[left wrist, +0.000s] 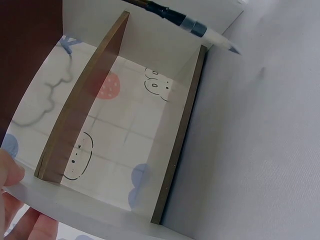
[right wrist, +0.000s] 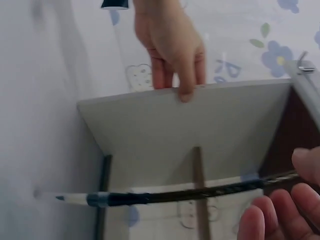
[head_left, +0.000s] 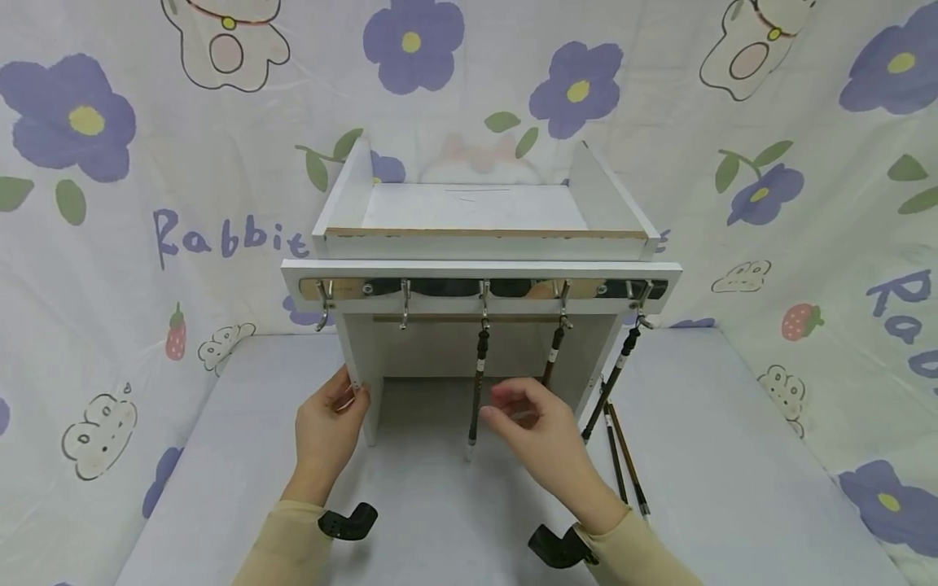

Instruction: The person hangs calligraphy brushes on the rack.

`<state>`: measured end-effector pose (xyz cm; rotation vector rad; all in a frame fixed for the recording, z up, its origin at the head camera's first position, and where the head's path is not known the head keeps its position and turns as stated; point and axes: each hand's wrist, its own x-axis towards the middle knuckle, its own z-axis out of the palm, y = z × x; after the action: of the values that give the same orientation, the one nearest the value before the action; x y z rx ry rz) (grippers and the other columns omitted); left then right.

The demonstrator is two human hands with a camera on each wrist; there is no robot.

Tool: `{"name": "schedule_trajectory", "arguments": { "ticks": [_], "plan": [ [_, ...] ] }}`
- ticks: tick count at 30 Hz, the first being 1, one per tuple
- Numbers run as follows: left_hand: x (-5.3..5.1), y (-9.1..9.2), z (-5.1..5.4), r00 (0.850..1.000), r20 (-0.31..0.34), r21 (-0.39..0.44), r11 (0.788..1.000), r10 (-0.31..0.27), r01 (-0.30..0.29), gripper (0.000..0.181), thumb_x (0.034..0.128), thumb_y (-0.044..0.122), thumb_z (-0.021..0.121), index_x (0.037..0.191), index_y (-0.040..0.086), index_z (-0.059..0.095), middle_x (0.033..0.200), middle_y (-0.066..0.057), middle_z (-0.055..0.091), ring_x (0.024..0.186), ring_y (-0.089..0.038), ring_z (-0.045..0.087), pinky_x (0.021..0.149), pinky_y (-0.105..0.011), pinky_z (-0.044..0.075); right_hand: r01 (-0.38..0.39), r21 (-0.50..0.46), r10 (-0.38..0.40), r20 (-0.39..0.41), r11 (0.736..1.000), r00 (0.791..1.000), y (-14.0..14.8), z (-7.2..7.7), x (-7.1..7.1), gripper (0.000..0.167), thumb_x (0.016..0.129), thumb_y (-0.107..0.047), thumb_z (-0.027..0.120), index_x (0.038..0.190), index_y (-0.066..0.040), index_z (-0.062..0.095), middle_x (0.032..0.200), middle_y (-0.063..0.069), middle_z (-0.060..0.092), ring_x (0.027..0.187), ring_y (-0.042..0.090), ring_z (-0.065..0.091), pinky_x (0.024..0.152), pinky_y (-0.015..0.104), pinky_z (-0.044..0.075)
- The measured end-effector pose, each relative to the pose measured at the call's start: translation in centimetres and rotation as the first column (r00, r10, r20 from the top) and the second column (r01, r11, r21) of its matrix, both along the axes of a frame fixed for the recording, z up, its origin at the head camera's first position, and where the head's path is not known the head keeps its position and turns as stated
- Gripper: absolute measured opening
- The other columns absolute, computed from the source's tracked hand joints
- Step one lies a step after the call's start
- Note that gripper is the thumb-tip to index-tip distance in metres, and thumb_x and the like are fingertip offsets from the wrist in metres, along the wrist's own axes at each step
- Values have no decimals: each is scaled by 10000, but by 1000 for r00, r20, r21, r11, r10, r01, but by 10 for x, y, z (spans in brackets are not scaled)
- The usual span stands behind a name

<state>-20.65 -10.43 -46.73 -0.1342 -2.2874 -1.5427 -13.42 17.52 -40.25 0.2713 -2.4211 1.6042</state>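
Observation:
A white wooden shelf [head_left: 484,247] with a row of metal hooks stands on the table. My left hand [head_left: 330,431] pinches the front edge of its left side panel [head_left: 362,358], thumb on one face and fingers on the other. A dark calligraphy brush [head_left: 478,382] hangs tip down from the middle hook. Just right of that brush is my right hand [head_left: 545,439], its fingers loosely bent and thumb apart from them; I see no grip on the brush. Two more brushes hang from hooks to the right, one brush [head_left: 553,356] and the rightmost brush [head_left: 611,382].
Two brushes [head_left: 628,460] lie on the white table [head_left: 733,456] at the shelf's right. The two left hooks [head_left: 405,305] bear nothing. Behind stands a patterned cloth backdrop [head_left: 454,122]. A wooden crossbar [left wrist: 90,100] spans the shelf's inside.

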Motion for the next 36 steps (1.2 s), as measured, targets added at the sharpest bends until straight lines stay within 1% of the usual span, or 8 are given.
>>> {"name": "schedule_trajectory", "arguments": {
  "ticks": [2,5,9,13,18,24,29,36],
  "plan": [
    [0,0,0,1000,0,5,1000,2,-2,421,915,161,658,1332,132,601,1207,-33,660,1016,-177,664,786,-192,546,-10,25,10,-8,1000,1000,8,8,8,223,865,-301,741,1055,-222,658,989,-32,650,852,125,621,709,303,560],
    [1,1,0,1000,-1,8,1000,4,-4,418,913,156,662,1326,132,606,1203,-30,662,1014,-178,665,783,-184,544,-9,88,13,-43,996,999,19,24,22,203,859,-187,752,1040,-173,660,953,-15,653,814,145,621,665,300,564],
    [1,0,1,1000,-5,6,1000,-1,1,421,919,162,654,1335,130,597,1220,-35,653,1027,-180,659,794,-195,544,-7,164,19,-75,986,997,44,23,29,209,850,-170,761,1033,-171,661,919,-53,659,806,124,625,646,287,567],
    [0,0,0,1000,0,9,1000,-2,2,423,919,162,655,1337,135,596,1220,-26,652,1026,-157,657,798,-198,544,1,212,16,-79,977,997,75,7,29,227,852,-255,760,1053,-225,658,913,-98,659,801,96,623,626,267,558],
    [0,0,0,1000,13,8,1000,2,-2,427,918,160,655,1340,138,593,1216,-22,655,1026,-156,657,800,-199,544,43,223,-32,-52,974,998,103,-3,32,233,854,-223,758,1062,-184,659,904,-66,660,801,107,625,622,260,558],
    [0,0,0,1000,7,21,1000,-10,10,420,921,168,651,1336,134,597,1223,-35,651,1038,-179,655,811,-201,540,110,228,-109,-18,968,994,132,-22,29,220,869,-224,743,1056,-143,661,906,-13,680,800,115,641,636,251,556],
    [0,0,-1,1000,14,12,1000,-8,7,420,925,187,649,1340,152,596,1220,-15,653,1029,-154,655,808,-196,541,149,236,-171,74,960,983,156,-45,21,281,878,-287,729,1078,-109,647,915,27,688,808,140,664,678,232,555],
    [0,-1,-2,1000,11,3,1000,-6,6,423,925,187,652,1343,161,593,1224,-8,650,1026,-145,656,801,-211,548,165,300,-231,201,940,952,181,-79,8,441,866,-414,714,1132,-71,637,941,43,674,850,187,631,660,248,532]
  ]
}}
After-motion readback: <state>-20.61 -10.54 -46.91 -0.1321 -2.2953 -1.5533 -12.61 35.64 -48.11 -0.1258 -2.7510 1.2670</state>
